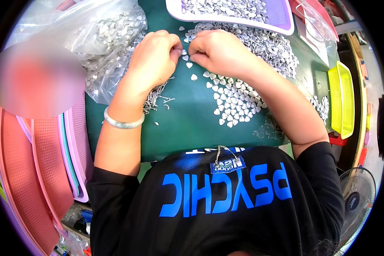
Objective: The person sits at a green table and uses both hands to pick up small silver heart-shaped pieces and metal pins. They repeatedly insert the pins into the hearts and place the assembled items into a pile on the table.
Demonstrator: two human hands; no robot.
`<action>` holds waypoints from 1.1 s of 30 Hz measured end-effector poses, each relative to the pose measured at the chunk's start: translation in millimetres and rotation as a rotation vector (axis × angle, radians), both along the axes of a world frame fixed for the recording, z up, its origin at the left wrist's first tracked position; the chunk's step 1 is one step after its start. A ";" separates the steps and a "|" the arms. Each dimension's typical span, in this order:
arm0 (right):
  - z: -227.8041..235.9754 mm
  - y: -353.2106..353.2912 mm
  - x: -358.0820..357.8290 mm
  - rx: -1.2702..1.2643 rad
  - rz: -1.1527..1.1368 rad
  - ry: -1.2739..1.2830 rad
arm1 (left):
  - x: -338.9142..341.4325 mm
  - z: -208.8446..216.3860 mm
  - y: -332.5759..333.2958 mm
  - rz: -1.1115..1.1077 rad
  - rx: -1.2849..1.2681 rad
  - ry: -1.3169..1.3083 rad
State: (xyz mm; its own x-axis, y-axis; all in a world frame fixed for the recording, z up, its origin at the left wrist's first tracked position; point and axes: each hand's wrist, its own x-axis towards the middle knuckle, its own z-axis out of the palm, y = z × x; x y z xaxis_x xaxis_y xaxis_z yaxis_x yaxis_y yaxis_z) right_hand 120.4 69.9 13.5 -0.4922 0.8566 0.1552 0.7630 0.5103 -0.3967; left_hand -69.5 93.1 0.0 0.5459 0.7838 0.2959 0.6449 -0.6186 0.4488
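Note:
Both of my hands are closed over the green table point(179, 128), facing each other a short way apart. My left hand point(155, 53) has its thumb and fingers pinched together; whatever they hold is too small or hidden to name. Curled the same way, my right hand point(219, 48) hides what is in its fingertips. Several silver heart-shaped pieces point(194, 77) lie loose between and below the hands. Beneath my right forearm spreads a group of paler hearts point(237, 102), with a large heap of hearts point(281, 55) beyond it. Small metal pins point(154, 99) lie piled beside my left wrist.
A purple tray point(230, 20) of hearts stands at the far edge. At the far left sits a clear plastic bag point(109, 36) filled with more. A yellow basket point(343, 100) stands at right, a fan point(357, 205) below it. Stacked pink baskets point(19, 158) line the left.

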 end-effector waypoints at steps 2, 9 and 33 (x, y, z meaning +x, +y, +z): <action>-5.7 0.7 -6.6 0.047 0.001 0.037 | -0.5 0.7 0.5 0.032 -0.027 -0.010; -8.0 7.7 -17.4 -0.009 -0.045 -0.097 | -3.3 0.4 0.9 0.068 -0.041 0.015; 74.0 7.3 58.1 0.630 -0.343 0.186 | 3.2 3.7 -6.8 -0.001 -0.141 0.068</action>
State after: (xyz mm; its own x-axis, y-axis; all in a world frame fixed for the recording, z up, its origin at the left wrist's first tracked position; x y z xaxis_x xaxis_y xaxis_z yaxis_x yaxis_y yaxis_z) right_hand 178.5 77.3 87.5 -0.1305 0.6786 0.7228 0.8692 0.4290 -0.2459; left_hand -66.3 86.3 3.7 0.5619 0.8142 0.1459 0.6758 -0.5536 0.4866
